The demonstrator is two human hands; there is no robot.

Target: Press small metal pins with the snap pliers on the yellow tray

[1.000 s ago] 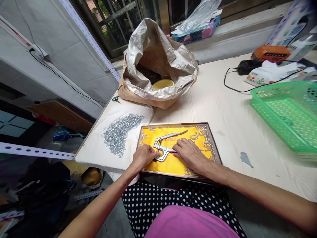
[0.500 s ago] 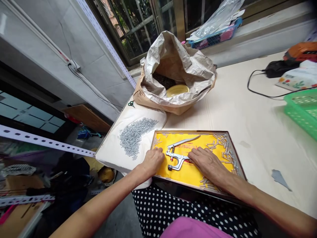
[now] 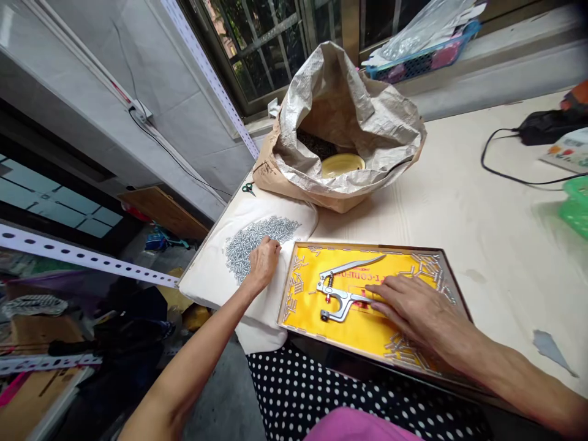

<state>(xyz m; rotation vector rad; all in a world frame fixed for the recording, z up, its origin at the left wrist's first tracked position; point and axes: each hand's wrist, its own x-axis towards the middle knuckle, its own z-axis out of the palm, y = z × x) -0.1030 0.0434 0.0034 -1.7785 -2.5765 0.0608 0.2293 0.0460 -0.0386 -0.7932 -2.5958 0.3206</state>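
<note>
My left hand (image 3: pixel 263 260) lies with curled fingers on the near edge of a pile of small silver metal pieces (image 3: pixel 250 237) spread on a white cloth (image 3: pixel 214 283). Whether it has any pieces pinched is hidden. My right hand (image 3: pixel 411 306) rests over the lower handle of silver hand pliers (image 3: pixel 337 293). The pliers lie in a shallow tray (image 3: pixel 367 247) lined in yellow, which sits on my lap and the table edge. More small metal pieces line the tray's left, right and near sides.
A big open paper sack (image 3: pixel 353 116) with a yellow bowl (image 3: pixel 342 164) inside stands behind the tray. Small scissors (image 3: pixel 248 188) lie at the table's left corner. A black cable (image 3: pixel 505 176), a green basket (image 3: pixel 576 205) and a grey scrap (image 3: pixel 551 350) are to the right.
My left hand has left the pliers in the tray and moved left and away onto the pile on the cloth. My right hand stays on the pliers' handle. The view swung left.
</note>
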